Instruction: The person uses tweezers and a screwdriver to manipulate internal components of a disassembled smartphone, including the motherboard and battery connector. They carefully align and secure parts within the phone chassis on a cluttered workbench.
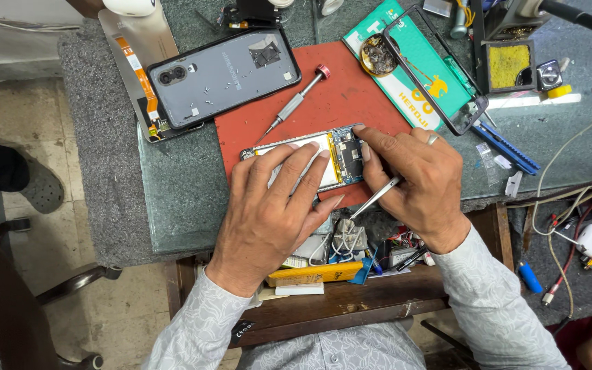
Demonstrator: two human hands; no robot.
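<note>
An opened phone (340, 152) with its battery and circuit board showing lies on a red mat (323, 103). My left hand (275, 205) presses flat on the phone's left half, fingers spread over the battery. My right hand (416, 179) rests at the phone's right end, forefinger on the board, and holds metal tweezers (376, 197) that point back towards me. A small screwdriver with a red cap (294, 103) lies on the mat just beyond the phone.
A dark phone back cover (224, 77) with several loose screws on it lies at the back left, over a silver panel with an orange flex cable (138, 68). A phone frame (440, 82) rests on a green box (412, 62). An open drawer (351, 260) holds clutter below. Cables lie at right.
</note>
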